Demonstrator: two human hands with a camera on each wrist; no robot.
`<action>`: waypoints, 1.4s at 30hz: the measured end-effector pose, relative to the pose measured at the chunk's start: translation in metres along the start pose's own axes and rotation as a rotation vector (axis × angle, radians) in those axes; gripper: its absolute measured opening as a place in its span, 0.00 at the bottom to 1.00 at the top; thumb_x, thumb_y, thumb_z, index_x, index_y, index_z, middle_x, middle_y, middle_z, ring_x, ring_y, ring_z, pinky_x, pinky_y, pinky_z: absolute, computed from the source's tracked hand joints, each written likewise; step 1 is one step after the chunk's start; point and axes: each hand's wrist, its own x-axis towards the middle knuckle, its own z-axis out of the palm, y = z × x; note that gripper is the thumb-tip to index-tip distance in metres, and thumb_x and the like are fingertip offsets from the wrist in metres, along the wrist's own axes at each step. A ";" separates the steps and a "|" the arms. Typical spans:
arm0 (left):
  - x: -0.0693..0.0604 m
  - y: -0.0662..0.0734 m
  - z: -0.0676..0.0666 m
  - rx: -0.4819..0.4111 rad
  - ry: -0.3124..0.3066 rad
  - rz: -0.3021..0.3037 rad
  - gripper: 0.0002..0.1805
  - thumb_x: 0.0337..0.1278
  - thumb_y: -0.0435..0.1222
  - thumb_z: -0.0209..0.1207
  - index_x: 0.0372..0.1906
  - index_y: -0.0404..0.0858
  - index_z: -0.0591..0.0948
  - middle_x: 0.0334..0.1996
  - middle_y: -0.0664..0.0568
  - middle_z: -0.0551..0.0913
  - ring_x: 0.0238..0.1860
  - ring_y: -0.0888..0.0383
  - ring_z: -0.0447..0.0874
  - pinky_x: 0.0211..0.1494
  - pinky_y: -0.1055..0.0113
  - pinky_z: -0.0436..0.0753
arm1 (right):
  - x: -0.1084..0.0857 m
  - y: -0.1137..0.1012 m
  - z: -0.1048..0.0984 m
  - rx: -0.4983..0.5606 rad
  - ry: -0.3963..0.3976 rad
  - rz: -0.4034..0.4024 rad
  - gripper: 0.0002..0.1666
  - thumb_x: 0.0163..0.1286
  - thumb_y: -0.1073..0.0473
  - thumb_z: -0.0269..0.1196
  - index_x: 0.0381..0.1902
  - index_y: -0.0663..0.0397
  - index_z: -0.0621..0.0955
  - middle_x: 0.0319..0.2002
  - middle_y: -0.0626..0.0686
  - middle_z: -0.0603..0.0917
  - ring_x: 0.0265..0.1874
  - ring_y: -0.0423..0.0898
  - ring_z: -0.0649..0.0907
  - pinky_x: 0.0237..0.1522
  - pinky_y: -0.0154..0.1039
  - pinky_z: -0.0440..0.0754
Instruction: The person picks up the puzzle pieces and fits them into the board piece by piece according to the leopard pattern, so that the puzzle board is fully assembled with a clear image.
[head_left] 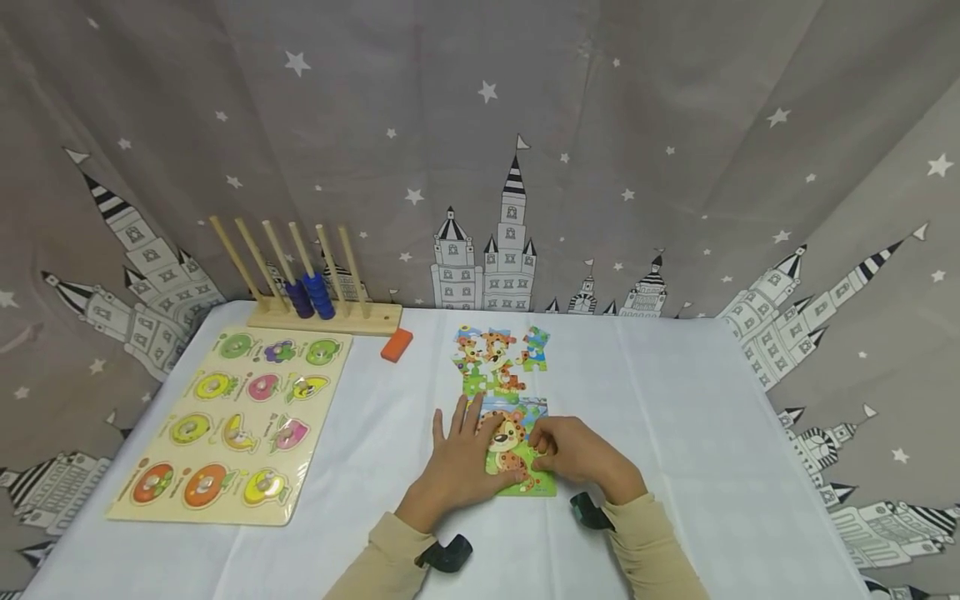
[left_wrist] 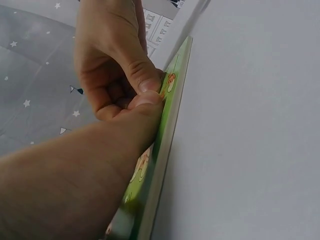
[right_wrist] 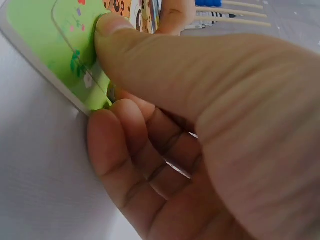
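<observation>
A leopard jigsaw puzzle board (head_left: 517, 488) with a green lower part lies on the table. Across its left side my left hand (head_left: 459, 467) rests with fingers spread, the thumb reaching over the lower picture. My right hand (head_left: 581, 450) is at the board's right edge and pinches it, thumb (right_wrist: 145, 55) on the green face and curled fingers (right_wrist: 107, 135) at the rim. In the left wrist view the two thumbs meet on the board (left_wrist: 172, 95). Whether a separate piece is between the right fingertips is hidden. Loose jigsaw pieces (head_left: 495, 352) lie just beyond the board.
To the left lies a wooden fruit peg puzzle (head_left: 251, 392). Behind it stands a peg rack (head_left: 337, 319) with blue rings on two of its pegs. An orange block (head_left: 397, 345) sits by the rack. A grey castle-print curtain (head_left: 585, 108) hangs behind the white-covered table (head_left: 690, 467).
</observation>
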 end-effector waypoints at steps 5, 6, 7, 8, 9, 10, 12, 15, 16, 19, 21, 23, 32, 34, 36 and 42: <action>-0.001 0.002 0.000 -0.001 -0.021 -0.001 0.52 0.53 0.72 0.59 0.76 0.44 0.67 0.83 0.42 0.50 0.83 0.36 0.42 0.76 0.23 0.45 | 0.002 0.004 -0.004 0.021 -0.026 -0.023 0.13 0.62 0.61 0.75 0.40 0.53 0.81 0.29 0.45 0.79 0.29 0.40 0.76 0.32 0.32 0.75; -0.001 0.001 0.000 0.001 -0.025 0.000 0.53 0.53 0.73 0.58 0.77 0.44 0.67 0.83 0.42 0.50 0.83 0.36 0.42 0.76 0.23 0.45 | 0.003 0.007 -0.006 0.036 -0.023 -0.025 0.13 0.62 0.60 0.74 0.41 0.53 0.81 0.30 0.45 0.79 0.29 0.40 0.76 0.32 0.32 0.75; 0.000 0.001 0.001 0.000 -0.032 0.000 0.53 0.53 0.73 0.57 0.77 0.44 0.66 0.83 0.43 0.49 0.83 0.37 0.42 0.76 0.24 0.45 | 0.006 0.010 -0.008 0.051 -0.008 -0.021 0.13 0.63 0.59 0.74 0.41 0.53 0.82 0.30 0.45 0.80 0.29 0.39 0.77 0.32 0.31 0.76; 0.000 0.001 0.001 0.000 -0.036 0.001 0.53 0.53 0.73 0.57 0.77 0.45 0.65 0.83 0.43 0.49 0.83 0.37 0.41 0.77 0.24 0.45 | 0.010 0.014 -0.011 0.067 0.016 -0.015 0.13 0.64 0.58 0.74 0.42 0.53 0.82 0.30 0.46 0.80 0.30 0.40 0.77 0.32 0.32 0.77; 0.000 0.001 0.001 -0.001 -0.037 0.000 0.54 0.53 0.73 0.56 0.78 0.45 0.65 0.83 0.43 0.49 0.83 0.38 0.41 0.77 0.24 0.45 | 0.015 0.018 -0.015 0.085 0.050 -0.003 0.13 0.65 0.58 0.73 0.44 0.53 0.82 0.31 0.46 0.81 0.30 0.40 0.78 0.34 0.32 0.78; 0.001 0.001 0.001 -0.005 -0.033 0.004 0.54 0.53 0.73 0.57 0.78 0.44 0.65 0.83 0.43 0.49 0.83 0.37 0.42 0.77 0.24 0.45 | 0.021 0.022 -0.018 0.096 0.099 0.013 0.14 0.65 0.57 0.72 0.45 0.54 0.82 0.33 0.47 0.82 0.32 0.40 0.79 0.36 0.33 0.79; 0.002 0.001 0.000 -0.007 -0.027 0.009 0.54 0.53 0.73 0.57 0.77 0.44 0.65 0.83 0.42 0.49 0.83 0.37 0.42 0.77 0.24 0.45 | 0.035 0.032 -0.025 0.113 0.215 0.065 0.16 0.67 0.55 0.71 0.49 0.54 0.83 0.37 0.50 0.84 0.35 0.42 0.81 0.40 0.36 0.81; 0.002 0.000 -0.001 -0.011 -0.019 0.007 0.54 0.53 0.72 0.59 0.77 0.44 0.66 0.83 0.41 0.50 0.83 0.36 0.43 0.76 0.24 0.46 | 0.059 0.041 -0.034 0.110 0.338 0.133 0.24 0.68 0.54 0.70 0.58 0.57 0.80 0.46 0.55 0.85 0.41 0.46 0.83 0.46 0.43 0.83; 0.002 -0.001 -0.001 -0.011 -0.016 0.009 0.53 0.53 0.72 0.59 0.77 0.44 0.66 0.83 0.41 0.51 0.83 0.36 0.44 0.76 0.24 0.46 | 0.067 0.044 -0.037 0.102 0.358 0.148 0.27 0.68 0.53 0.70 0.61 0.57 0.79 0.49 0.55 0.85 0.42 0.47 0.83 0.48 0.44 0.83; 0.002 0.000 -0.002 -0.012 -0.016 0.017 0.53 0.53 0.72 0.59 0.77 0.44 0.66 0.83 0.41 0.51 0.83 0.36 0.44 0.76 0.24 0.47 | 0.085 0.048 -0.043 0.067 0.356 0.168 0.32 0.69 0.52 0.70 0.67 0.55 0.77 0.53 0.57 0.83 0.43 0.48 0.81 0.47 0.45 0.81; 0.002 0.000 -0.002 -0.015 -0.013 0.022 0.52 0.53 0.71 0.58 0.76 0.44 0.67 0.82 0.41 0.52 0.83 0.35 0.44 0.76 0.24 0.47 | 0.094 0.049 -0.046 0.025 0.334 0.163 0.33 0.69 0.51 0.70 0.68 0.54 0.77 0.54 0.57 0.82 0.41 0.48 0.80 0.45 0.44 0.79; 0.002 0.000 -0.001 -0.015 -0.012 0.025 0.52 0.53 0.71 0.58 0.76 0.43 0.67 0.82 0.41 0.53 0.82 0.35 0.45 0.76 0.25 0.47 | 0.100 0.050 -0.048 -0.020 0.317 0.163 0.32 0.69 0.50 0.70 0.67 0.53 0.78 0.52 0.56 0.82 0.39 0.47 0.78 0.43 0.42 0.78; 0.004 -0.001 0.002 -0.009 -0.012 0.015 0.53 0.53 0.72 0.58 0.77 0.44 0.66 0.83 0.42 0.51 0.83 0.36 0.43 0.77 0.25 0.46 | 0.106 0.046 -0.053 -0.006 0.278 0.230 0.25 0.65 0.52 0.73 0.56 0.57 0.82 0.44 0.55 0.80 0.39 0.47 0.77 0.43 0.42 0.77; 0.004 -0.001 0.002 -0.010 -0.008 0.017 0.53 0.53 0.72 0.58 0.76 0.44 0.66 0.83 0.42 0.52 0.83 0.36 0.43 0.77 0.25 0.46 | 0.102 0.047 -0.054 0.051 0.291 0.239 0.22 0.65 0.52 0.73 0.52 0.55 0.81 0.40 0.53 0.79 0.37 0.47 0.76 0.42 0.42 0.76; 0.005 0.000 0.002 -0.015 -0.008 0.017 0.53 0.52 0.72 0.58 0.76 0.44 0.66 0.83 0.42 0.52 0.83 0.36 0.43 0.77 0.25 0.46 | 0.097 0.050 -0.053 0.097 0.303 0.244 0.19 0.67 0.52 0.71 0.49 0.53 0.79 0.38 0.52 0.80 0.36 0.47 0.76 0.41 0.41 0.76; 0.004 0.000 0.002 -0.029 -0.009 0.014 0.53 0.52 0.72 0.59 0.76 0.44 0.67 0.83 0.42 0.51 0.83 0.36 0.43 0.77 0.25 0.46 | 0.072 0.053 -0.047 0.190 0.281 0.163 0.12 0.69 0.53 0.69 0.46 0.50 0.81 0.39 0.52 0.84 0.33 0.45 0.80 0.36 0.38 0.77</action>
